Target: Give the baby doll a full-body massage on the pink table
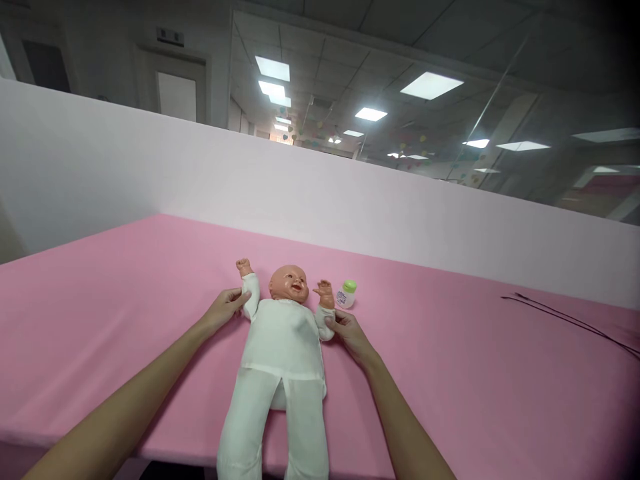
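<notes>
We have the doll point(283, 347) dressed, our left hand point(223, 311) pinching one sleeve point(251, 295), our right hand point(350, 335) pinching the other sleeve point(325, 331), the small bottle point(347, 294) untouched at far right.

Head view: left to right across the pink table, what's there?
left hand → baby doll in white clothes → small bottle with green cap → thin black cord
</notes>
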### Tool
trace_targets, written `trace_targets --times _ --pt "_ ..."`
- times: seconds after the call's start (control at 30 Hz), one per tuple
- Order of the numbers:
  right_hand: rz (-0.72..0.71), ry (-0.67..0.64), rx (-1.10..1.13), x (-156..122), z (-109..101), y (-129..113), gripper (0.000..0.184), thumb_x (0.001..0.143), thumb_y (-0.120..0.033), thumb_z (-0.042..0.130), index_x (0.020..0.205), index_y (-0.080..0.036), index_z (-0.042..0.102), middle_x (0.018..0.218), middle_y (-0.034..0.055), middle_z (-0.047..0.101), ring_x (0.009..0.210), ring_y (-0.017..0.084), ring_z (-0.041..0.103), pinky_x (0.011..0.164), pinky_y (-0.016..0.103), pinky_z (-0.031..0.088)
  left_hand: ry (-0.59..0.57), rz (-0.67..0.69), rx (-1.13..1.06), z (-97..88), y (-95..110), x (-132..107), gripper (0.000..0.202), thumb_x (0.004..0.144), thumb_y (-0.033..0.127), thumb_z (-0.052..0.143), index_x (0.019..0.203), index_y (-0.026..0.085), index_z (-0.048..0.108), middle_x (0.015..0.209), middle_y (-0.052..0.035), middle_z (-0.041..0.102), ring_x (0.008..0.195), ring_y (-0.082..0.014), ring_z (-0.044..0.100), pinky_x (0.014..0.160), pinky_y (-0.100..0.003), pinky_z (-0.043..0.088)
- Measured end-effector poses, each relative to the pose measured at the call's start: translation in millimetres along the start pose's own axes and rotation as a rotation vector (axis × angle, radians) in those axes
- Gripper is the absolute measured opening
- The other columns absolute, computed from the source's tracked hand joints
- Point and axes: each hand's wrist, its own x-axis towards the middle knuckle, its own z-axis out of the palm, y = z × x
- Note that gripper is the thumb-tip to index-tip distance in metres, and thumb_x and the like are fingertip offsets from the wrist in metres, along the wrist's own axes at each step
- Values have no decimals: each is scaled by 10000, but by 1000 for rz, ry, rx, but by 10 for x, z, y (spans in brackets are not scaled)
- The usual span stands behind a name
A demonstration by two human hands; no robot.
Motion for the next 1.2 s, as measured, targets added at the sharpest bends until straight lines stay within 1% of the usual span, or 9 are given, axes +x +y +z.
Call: trace_targets --times 0.17,0.37,0.53,0.67,0.77,0.87,0.97,1.1,1.2 --pt "48 95 -77 18 93 2 517 802 -665 815 949 -169 808 908 82 776 839 259 668 800 364 495 36 -38 70 82 -62 29 628 878 777 574 641 197 526 602 22 494 569 -131 401 591 -284 302" --pt "78 -70 36 -4 -13 16 434 707 -427 940 1066 -222 807 1051 59 768 957 243 673 892 373 508 8 -23 -1 52 46 -19 515 867 670 688 705 187 612 653 9 562 622 -147 492 628 -280 394" --pt "26 -197 -57 1 -112 63 262 568 -115 849 803 -225 815 1158 59 743 1134 265 642 911 349 495 -170 -41 -167 -56 70 -31 220 785 378 836 906 198 797 978 -64 752 899 -213 660 819 -320 511" --pt "12 -240 -99 3 -130 77 170 573 -110 798 700 -223 794 1094 68 759 1150 283 649 956 384 490 -382 -19 -169 -145 5 -1 78 661 226 872 721 218 824 1280 -112 722 1233 -325 640 995 -416 536" --pt "25 -164 -52 -3 -107 80 231 582 -174 889 796 -227 820 1141 74 762 1148 296 652 984 408 492 -394 4 -154 -162 -16 0 59 643 196 860 663 225 813 1304 -122 722 1300 -348 614 1054 -449 516" --pt "49 -24 57 3 -78 78 409 593 -328 981 958 -222 830 1093 76 775 1033 279 675 941 413 507 -276 -33 -167 -136 -5 -24 249 655 253 889 900 217 853 1304 -125 732 1236 -347 650 1014 -443 534" --pt "7 105 174 15 -44 64 476 639 -493 978 989 -207 825 1031 77 784 960 256 677 908 392 508 -142 -56 -194 -100 5 -35 413 701 398 906 1036 174 817 1160 -128 774 1073 -314 701 942 -428 550" --pt "52 91 120 15 31 34 487 701 -563 937 977 -176 831 956 83 786 874 236 667 843 359 502 -78 -55 -164 -45 11 -11 449 790 568 831 925 154 723 847 -58 717 757 -192 643 726 -314 502" --pt "71 90 61 7 73 15 491 723 -599 909 935 -163 831 894 79 779 815 228 652 795 348 494 -49 -64 -85 14 36 -3 508 817 658 763 828 163 652 720 -3 618 644 -142 538 635 -271 409"
